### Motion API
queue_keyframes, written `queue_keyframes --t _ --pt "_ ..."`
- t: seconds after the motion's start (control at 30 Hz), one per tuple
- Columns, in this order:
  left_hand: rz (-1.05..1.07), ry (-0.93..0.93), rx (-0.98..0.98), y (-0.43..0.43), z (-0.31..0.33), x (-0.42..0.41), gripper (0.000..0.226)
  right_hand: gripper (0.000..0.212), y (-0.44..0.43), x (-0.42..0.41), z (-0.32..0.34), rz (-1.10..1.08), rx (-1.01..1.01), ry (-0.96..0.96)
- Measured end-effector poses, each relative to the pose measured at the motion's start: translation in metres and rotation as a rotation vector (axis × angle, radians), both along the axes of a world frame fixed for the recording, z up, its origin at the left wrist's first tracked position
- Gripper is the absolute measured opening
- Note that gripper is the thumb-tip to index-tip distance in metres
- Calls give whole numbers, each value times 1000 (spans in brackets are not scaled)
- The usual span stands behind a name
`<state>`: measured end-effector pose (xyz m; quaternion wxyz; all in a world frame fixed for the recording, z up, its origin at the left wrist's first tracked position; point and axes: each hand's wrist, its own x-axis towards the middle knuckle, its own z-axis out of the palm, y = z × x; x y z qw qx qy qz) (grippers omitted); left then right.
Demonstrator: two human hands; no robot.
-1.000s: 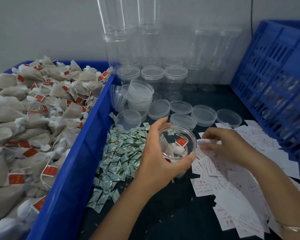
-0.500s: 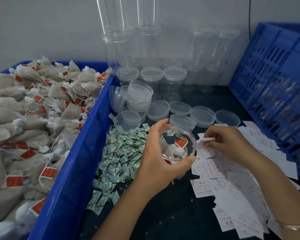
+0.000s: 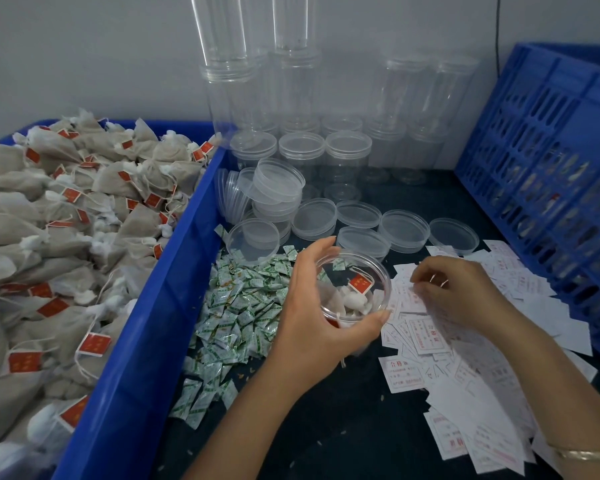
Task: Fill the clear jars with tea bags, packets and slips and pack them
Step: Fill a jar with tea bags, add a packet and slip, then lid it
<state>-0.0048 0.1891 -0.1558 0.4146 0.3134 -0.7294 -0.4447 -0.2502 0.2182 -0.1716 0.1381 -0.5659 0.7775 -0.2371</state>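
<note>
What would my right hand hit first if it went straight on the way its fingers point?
Most likely the rim of the clear jar held by the left hand: the right hand points left across the slips toward it. Height is hard to judge here.

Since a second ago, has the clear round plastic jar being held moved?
No. The clear round plastic jar in the left hand stays just right of the pile of small green packets.

A clear jar (image 3: 378, 271) with tea bags (image 3: 352, 301) inside was gripped round its rim by the left hand (image 3: 312, 317), between green packets (image 3: 243, 306) on the left and white slips (image 3: 465, 393) on the right. The curled fingers of the right hand (image 3: 465, 296) were laid on the slips; whether one was pinched could not be told.
</note>
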Motion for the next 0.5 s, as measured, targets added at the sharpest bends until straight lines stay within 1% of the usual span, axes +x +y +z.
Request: queue_keyframes --t 0.07,0.13,0.2,0.23,0.3,0.37,0.5 --pt "-1 2 0 0 0 0 82 31 1 3 0 -7 -3 1" --pt "-1 1 1 1 0 0 82 22 0 9 0 4 -25 -39" --pt "3 4 2 0 0 -1 82 25 -1 18 0 64 -4 -125" --pt "5 7 3 0 0 -1 82 27 -3 23 -2 112 35 -121" --pt "7 13 2 1 0 -1 81 32 -7 29 -7 196 117 -27" --pt "5 13 0 1 0 0 81 33 -12 31 -9 216 119 26" --pt "3 20 -1 1 0 2 80 22 -18 35 -10 193 104 -25"
